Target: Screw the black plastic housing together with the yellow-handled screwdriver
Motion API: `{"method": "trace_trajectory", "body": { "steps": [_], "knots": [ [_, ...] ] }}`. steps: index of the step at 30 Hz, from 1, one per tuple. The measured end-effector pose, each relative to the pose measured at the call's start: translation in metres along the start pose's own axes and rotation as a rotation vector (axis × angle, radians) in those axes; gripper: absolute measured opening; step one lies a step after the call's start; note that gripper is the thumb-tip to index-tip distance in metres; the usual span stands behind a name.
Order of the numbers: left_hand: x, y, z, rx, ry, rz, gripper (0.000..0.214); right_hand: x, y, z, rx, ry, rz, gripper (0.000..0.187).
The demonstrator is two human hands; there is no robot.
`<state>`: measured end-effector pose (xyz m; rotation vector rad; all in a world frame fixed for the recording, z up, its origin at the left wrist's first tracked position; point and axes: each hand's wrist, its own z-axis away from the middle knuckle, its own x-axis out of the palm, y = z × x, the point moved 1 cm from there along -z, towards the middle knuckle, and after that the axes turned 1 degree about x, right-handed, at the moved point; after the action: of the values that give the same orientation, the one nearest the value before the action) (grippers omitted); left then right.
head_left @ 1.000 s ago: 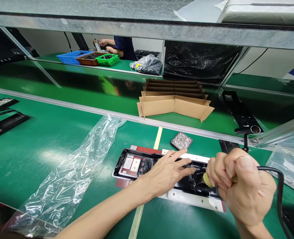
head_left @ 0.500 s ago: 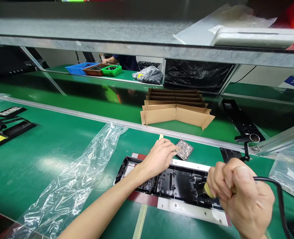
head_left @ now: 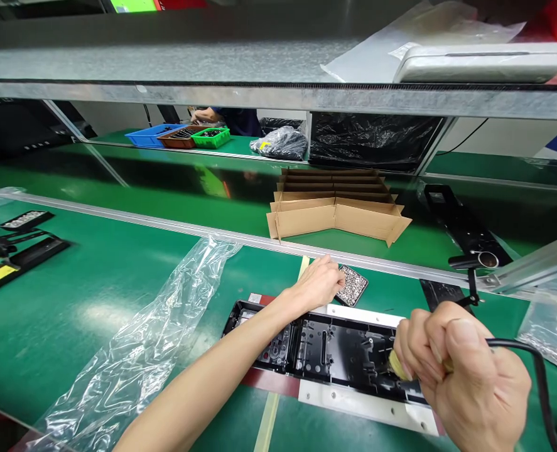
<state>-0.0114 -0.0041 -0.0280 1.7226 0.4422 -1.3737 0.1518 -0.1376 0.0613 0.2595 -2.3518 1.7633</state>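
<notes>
My left hand [head_left: 319,284] reaches across to a small square tray [head_left: 365,285] heaped with tiny shiny metal pieces [head_left: 352,287]. Its fingers are pinched together at the tray's left side; whatever lies between them is hidden. In a fist with the thumb on top, my right hand [head_left: 466,370] grips a yellow-handled corded tool [head_left: 399,365], pointing down into the right part of a long black plastic housing [head_left: 346,345]. The tool's tip is hard to make out. Under my left forearm, part of the housing is hidden. White strips [head_left: 363,407] run along the housing's edges.
Crumpled clear plastic [head_left: 165,333] lies left of the housing. Cardboard dividers [head_left: 306,220] stand beyond the metal rail. A black cord [head_left: 539,364] trails at right, near a small bracketed cylinder [head_left: 471,260]. A shelf [head_left: 240,97] crosses overhead; a person's hand [head_left: 206,115] shows behind bins.
My left hand has moved slightly right and up, and its fingers have drawn together at the tray. My right hand keeps the tool in nearly the same place.
</notes>
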Motion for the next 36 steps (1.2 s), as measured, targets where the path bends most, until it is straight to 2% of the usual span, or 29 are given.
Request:
{"method": "trace_trajectory", "body": {
  "steps": [7,10,12,14,17,20,23,27,31,36],
  "knots": [
    [0.013,-0.005,-0.009,0.021,0.004,-0.032,0.022,-0.005,0.005,0.0,0.028,0.002,-0.011,0.05],
    [0.007,-0.002,-0.013,0.01,0.01,-0.006,0.02,-0.006,0.006,0.0,0.038,0.001,-0.018,0.049],
    [-0.005,0.003,-0.009,-0.03,0.035,0.028,0.019,-0.006,0.005,0.0,0.047,0.003,-0.022,0.049],
    [-0.021,0.009,0.001,-0.102,0.073,0.076,0.019,-0.006,0.004,0.0,0.046,0.005,-0.017,0.049],
    [-0.044,0.022,0.03,-0.203,0.126,0.145,0.017,-0.004,0.003,-0.001,0.014,0.004,0.005,0.051],
    [-0.051,0.035,0.071,-0.259,0.226,0.286,0.014,-0.001,0.003,-0.003,0.013,0.007,0.015,0.051],
    [-0.038,0.044,0.111,-0.239,0.309,0.46,0.013,0.003,0.003,-0.006,0.024,0.009,0.016,0.052],
    [-0.004,0.045,0.143,-0.131,0.268,0.445,0.014,0.006,0.001,-0.007,0.022,0.009,0.007,0.052],
    [0.018,0.046,0.148,0.001,0.223,0.232,0.022,0.007,0.0,-0.006,-0.004,0.008,0.015,0.05],
    [0.015,0.051,0.141,0.14,0.298,0.005,0.017,0.007,0.002,-0.006,-0.013,-0.006,0.019,0.049]
  ]
}}
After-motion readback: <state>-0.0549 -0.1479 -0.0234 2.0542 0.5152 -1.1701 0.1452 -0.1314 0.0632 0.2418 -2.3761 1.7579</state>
